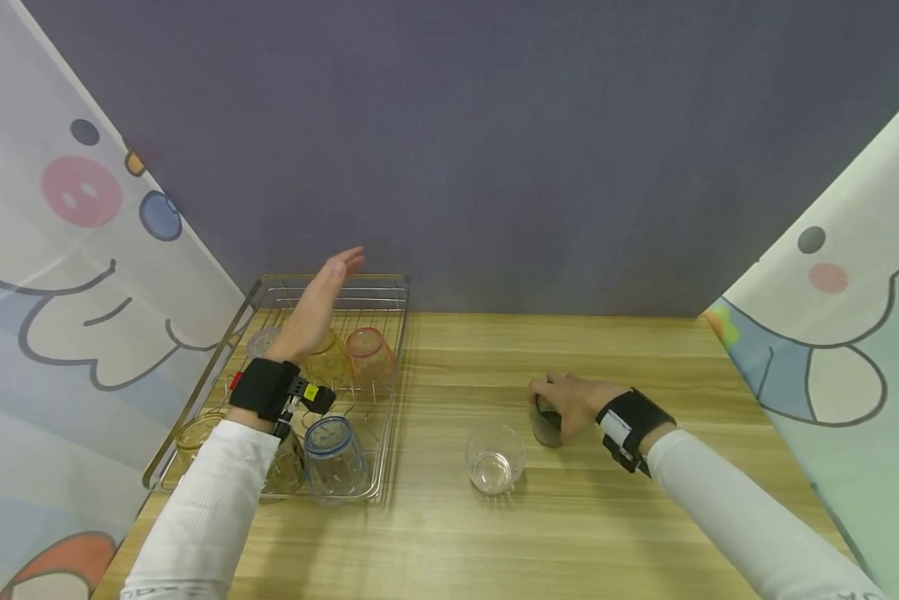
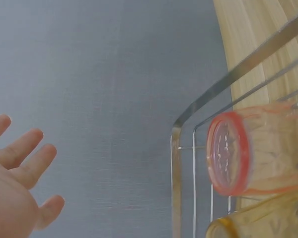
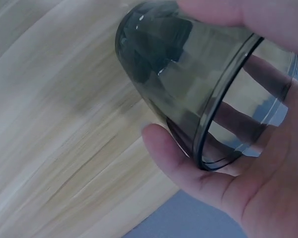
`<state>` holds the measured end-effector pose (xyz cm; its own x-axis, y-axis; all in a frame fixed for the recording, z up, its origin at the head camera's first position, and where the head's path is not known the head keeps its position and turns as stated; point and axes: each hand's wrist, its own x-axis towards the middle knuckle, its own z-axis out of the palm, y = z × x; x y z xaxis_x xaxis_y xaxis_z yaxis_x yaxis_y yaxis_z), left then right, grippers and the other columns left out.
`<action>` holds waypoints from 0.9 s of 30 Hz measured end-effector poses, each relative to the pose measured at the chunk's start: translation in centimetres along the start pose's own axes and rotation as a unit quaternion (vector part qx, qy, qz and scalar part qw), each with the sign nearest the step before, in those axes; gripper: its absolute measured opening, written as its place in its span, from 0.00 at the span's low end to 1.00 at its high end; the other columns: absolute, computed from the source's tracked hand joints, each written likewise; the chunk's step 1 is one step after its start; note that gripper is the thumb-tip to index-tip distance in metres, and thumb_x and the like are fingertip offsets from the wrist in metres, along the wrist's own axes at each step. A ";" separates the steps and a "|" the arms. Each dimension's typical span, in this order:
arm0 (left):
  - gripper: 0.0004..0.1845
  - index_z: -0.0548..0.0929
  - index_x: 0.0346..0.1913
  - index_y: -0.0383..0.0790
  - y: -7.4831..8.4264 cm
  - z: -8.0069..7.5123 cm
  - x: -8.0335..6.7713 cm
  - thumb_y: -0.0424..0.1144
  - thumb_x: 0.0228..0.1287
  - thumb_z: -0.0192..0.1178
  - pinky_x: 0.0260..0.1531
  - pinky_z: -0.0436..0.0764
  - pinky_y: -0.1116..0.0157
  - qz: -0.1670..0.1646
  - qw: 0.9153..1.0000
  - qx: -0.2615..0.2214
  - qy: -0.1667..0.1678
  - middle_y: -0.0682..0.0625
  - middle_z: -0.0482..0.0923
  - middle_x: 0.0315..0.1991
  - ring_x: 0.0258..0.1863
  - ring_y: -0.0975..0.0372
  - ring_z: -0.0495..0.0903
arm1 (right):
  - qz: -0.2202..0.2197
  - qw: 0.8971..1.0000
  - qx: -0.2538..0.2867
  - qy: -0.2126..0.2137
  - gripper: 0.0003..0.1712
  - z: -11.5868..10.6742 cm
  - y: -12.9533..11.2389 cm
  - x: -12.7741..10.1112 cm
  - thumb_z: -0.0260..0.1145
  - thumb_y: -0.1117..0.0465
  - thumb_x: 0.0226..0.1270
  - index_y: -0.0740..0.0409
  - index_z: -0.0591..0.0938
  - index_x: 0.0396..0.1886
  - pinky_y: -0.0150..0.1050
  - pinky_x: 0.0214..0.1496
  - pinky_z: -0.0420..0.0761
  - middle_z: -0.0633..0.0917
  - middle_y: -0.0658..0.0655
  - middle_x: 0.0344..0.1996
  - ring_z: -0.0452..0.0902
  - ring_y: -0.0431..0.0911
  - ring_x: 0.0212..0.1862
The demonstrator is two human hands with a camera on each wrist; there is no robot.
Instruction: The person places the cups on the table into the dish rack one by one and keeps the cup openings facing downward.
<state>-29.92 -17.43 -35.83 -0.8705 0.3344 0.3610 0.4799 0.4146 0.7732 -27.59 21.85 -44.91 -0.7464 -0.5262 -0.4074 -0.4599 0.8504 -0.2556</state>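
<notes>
**Materials and finishes**

Table [image 1: 606,517]: wood-grain, smooth, faintly sheened. Rack [image 1: 389,287]: shiny metal wire. Dark cup [image 3: 198,84] and clear cup [image 1: 495,458]: glossy, transparent, glass or plastic. Backdrop [image 1: 494,125]: matt grey cloth. Sleeves [image 1: 734,508]: white knit fabric.

Left hand [image 1: 316,310] raised flat; right hand [image 1: 572,402] curled, gripping.

1. The right hand [image 3: 268,198] grips a dark glass [image 3: 188,84], thumb and fingers curled round its rim.
2. The glass is tilted, base toward the table [image 3: 54,129].
3. Fingers [image 3: 238,116] show through the glass.
</notes>
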 end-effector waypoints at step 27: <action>0.48 0.54 0.78 0.50 4.3 2.3 3.3 0.78 0.65 0.26 0.71 0.36 0.41 0.085 0.982 0.164 -0.041 0.47 0.54 0.78 0.77 0.51 0.54 | -0.108 0.964 0.221 0.103 0.47 -5.5 1.1 -0.9 0.78 0.61 0.46 0.59 0.65 0.66 0.59 0.63 0.73 0.72 0.65 0.58 0.68 0.60 0.61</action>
<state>-30.44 -12.62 -32.51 -0.7696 0.4837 0.4168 0.6385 0.5923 0.4915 -30.08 23.26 -40.00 -0.7562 -0.6409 -0.1316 -0.3999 0.6120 -0.6823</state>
